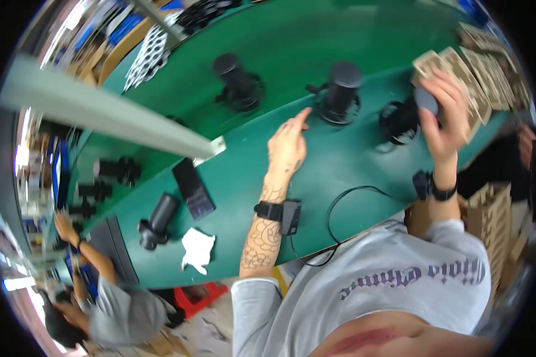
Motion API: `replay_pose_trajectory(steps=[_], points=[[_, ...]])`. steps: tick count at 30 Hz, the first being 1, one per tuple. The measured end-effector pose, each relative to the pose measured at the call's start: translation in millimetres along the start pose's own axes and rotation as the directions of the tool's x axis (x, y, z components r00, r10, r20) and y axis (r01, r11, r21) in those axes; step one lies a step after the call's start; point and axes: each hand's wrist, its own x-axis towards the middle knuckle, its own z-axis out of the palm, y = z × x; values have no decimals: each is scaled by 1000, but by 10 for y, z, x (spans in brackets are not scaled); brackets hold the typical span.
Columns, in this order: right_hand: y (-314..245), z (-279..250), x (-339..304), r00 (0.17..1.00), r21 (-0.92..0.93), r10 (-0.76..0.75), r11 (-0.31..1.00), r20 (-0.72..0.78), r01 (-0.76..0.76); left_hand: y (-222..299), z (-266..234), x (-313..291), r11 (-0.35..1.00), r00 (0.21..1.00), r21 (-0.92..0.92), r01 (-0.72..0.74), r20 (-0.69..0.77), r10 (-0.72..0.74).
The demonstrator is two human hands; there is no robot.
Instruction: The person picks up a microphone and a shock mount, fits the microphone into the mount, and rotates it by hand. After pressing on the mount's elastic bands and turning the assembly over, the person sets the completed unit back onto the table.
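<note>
1. Head view, with twelve at the top: a co-worker (125,315) sits between seven and eight o'clock from the left hand (287,143).
2. At the left hand's eight o'clock, a black lying device (162,212) is on the green table (244,160), just beside a dark phone (193,189).
3. A crumpled white tissue (198,245) lies at its seven o'clock.
4. The back device (238,82) stands at its eleven o'clock.
5. The left hand is over the table, fingers extended and holding nothing; a cable (329,221) runs from its wrist box (291,217).
6. The middle device (341,92) stands between one and two o'clock, just beyond its fingertips.
7. The right device (407,114) tilts, its ringed end toward the right hand's (449,107) nine o'clock; whether it touches the table I cannot tell.
8. The right hand, blurred, closes thumb and fingers around that device's grey end.
9. Ridged cardboard trays (485,80) stack at its one to two o'clock.
</note>
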Motion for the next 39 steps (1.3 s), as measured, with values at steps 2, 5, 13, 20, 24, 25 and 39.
replay_pose_trajectory(steps=[2,5,13,20,24,25,39], points=[[-304,145,107,989,414,106,909,-100,-55,-24,59,27,999,997,-47,23,-69,-26],[-907,590,570,989,565,5,821,148,-89,-199,-34,-61,992,976,-19,121,-180,-122],[-1125,2622,1108,886,140,227,942,403,-305,-219,162,-103,962,947,130,239,-250,-201],[-1511,3030,1492,843,509,-374,849,386,143,-224,89,-129,983,966,141,116,-245,-79],[-1934,3145,1744,698,634,-572,742,431,216,-158,38,-87,977,978,146,156,-165,-131],[-1968,3242,1763,708,635,-565,743,423,213,-165,75,-61,984,979,134,118,-180,-93],[-1054,1834,1239,963,878,266,448,47,-166,-248,-628,-148,857,776,-464,226,-447,-446]])
